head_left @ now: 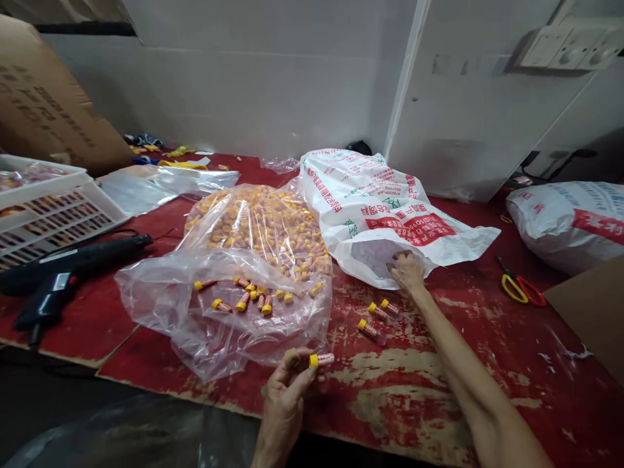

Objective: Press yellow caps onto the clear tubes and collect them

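**Left hand (285,400):** at the table's near edge; fingers (298,380) closed narrowly, pinching one yellow-capped tube (322,359) with a pink-printed label, held level.

**Right hand (408,273):** fingers (398,257) curled close together on the lower rim of a white woven sack (370,208) with red and green print; whether they grip the rim, cannot tell.

**Table (487,396):** red surface, worn and paint-flecked.

**On it:** three loose yellow-capped tubes (375,318) just below the right hand. Clear plastic bag (160,292), holding a dense heap of tubes (258,227), with several more scattered in its lower fold. Black hot glue gun (63,279) to the left, beside a white slatted plastic crate (49,208). Scissors with yellow and red handles (519,290) to the right, near a second printed sack (565,224).
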A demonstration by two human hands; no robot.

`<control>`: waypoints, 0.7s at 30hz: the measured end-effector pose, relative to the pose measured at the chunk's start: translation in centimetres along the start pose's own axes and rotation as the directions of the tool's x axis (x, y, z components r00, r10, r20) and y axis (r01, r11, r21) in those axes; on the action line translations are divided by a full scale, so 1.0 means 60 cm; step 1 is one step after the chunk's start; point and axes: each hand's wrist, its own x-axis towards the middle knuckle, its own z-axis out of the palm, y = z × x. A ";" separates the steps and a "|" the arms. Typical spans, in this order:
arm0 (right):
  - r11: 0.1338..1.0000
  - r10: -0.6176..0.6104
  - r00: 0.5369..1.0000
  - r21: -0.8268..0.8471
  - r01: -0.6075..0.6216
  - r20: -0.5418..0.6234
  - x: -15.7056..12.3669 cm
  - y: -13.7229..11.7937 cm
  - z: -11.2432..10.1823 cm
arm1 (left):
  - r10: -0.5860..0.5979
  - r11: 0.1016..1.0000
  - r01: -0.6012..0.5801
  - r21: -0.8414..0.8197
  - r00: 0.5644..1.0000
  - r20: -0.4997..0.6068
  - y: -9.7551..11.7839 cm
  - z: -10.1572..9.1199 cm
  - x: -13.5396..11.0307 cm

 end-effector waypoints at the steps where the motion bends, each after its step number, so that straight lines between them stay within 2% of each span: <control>1: 0.999 -0.018 1.000 0.028 0.018 0.000 -0.018 -0.002 -0.009 | -0.016 0.999 0.016 -0.038 1.000 -0.004 -0.004 0.007 -0.002; 2: 0.996 -0.044 0.999 0.083 0.043 0.004 -0.041 -0.006 -0.017 | -0.023 0.997 0.023 -0.070 1.000 -0.004 -0.006 0.014 -0.003; 4: 0.950 -0.107 0.994 0.298 0.094 0.028 -0.100 -0.014 -0.032 | -0.026 0.992 0.028 -0.121 0.999 0.019 -0.009 0.028 -0.004; 6: 0.717 -0.158 0.987 0.692 0.084 0.044 -0.167 -0.024 -0.042 | -0.022 0.986 0.031 -0.162 0.998 0.058 -0.012 0.041 -0.003; 7: 0.575 -0.171 0.983 0.817 0.044 0.068 -0.200 -0.028 -0.046 | -0.018 0.983 0.031 -0.181 0.997 0.071 -0.015 0.046 -0.003; 8: 0.433 -0.179 0.979 0.901 -0.011 0.097 -0.230 -0.032 -0.048 | -0.015 0.980 0.030 -0.197 0.997 0.080 -0.018 0.051 -0.004; 9: 0.334 -0.183 0.974 0.940 -0.065 0.132 -0.256 -0.036 -0.051 | -0.013 0.978 0.030 -0.207 0.996 0.083 -0.022 0.055 -0.005; 11: 0.214 -0.165 0.969 0.966 -0.146 0.184 -0.296 -0.041 -0.052 | -0.021 0.978 0.038 -0.206 0.996 0.085 -0.032 0.061 -0.009; 13: 0.185 -0.135 0.969 0.966 -0.181 0.207 -0.320 -0.044 -0.050 | -0.034 0.981 0.051 -0.187 0.995 0.093 -0.041 0.067 -0.016; 15: 0.198 -0.123 0.970 0.963 -0.184 0.210 -0.333 -0.048 -0.048 | -0.046 0.984 0.064 -0.167 0.993 0.110 -0.049 0.071 -0.025; 21: 0.219 -0.229 0.924 0.941 -0.257 0.306 -0.349 -0.056 -0.055 | 0.012 0.999 -0.005 -0.052 0.990 0.144 -0.067 0.073 -0.040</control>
